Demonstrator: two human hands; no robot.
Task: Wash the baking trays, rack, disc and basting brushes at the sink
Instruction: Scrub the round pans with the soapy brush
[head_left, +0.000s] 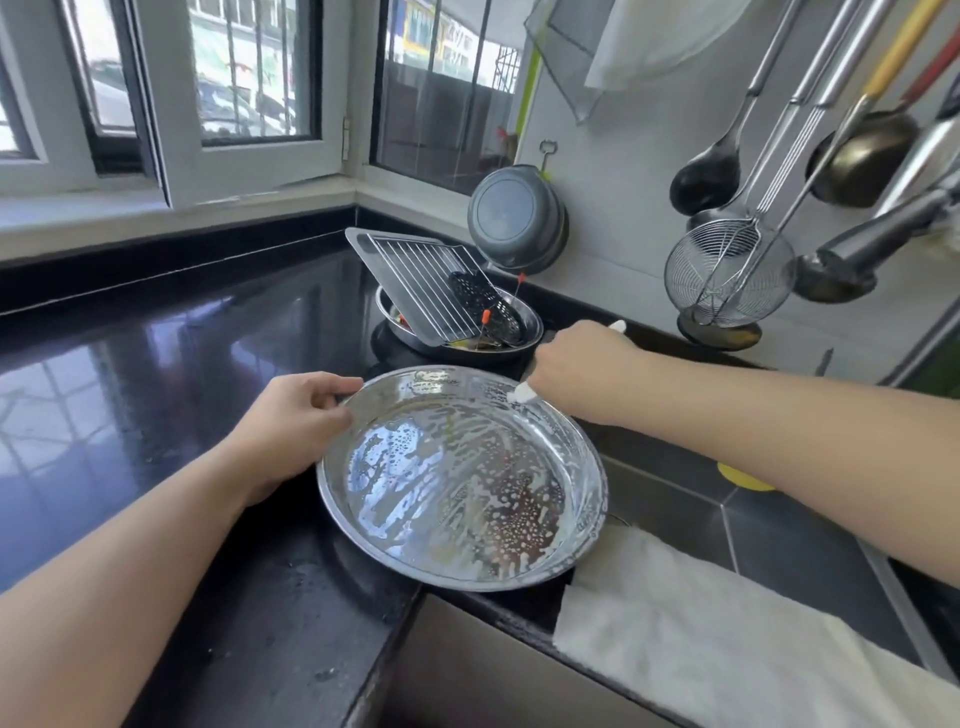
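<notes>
A round steel baking tray (462, 483), streaked with soap foam, rests tilted on the sink's left edge. My left hand (296, 415) grips its left rim. My right hand (582, 364) holds a white scrubbing cloth (522, 393) against the tray's far rim. Behind, a steel pan (530, 327) holds a grey rectangular tray (363, 249), a wire rack (421, 275), a black perforated disc (483, 306) and orange-tipped brush handles (485, 317), all leaning.
Black countertop (182, 364) spreads to the left. The dark sink (701, 499) lies at right with a yellow item (743, 478) inside. A white towel (727, 634) drapes over its front edge. Ladles and a wire skimmer (727, 270) hang on the right wall; a grey bowl (514, 223) hangs there too.
</notes>
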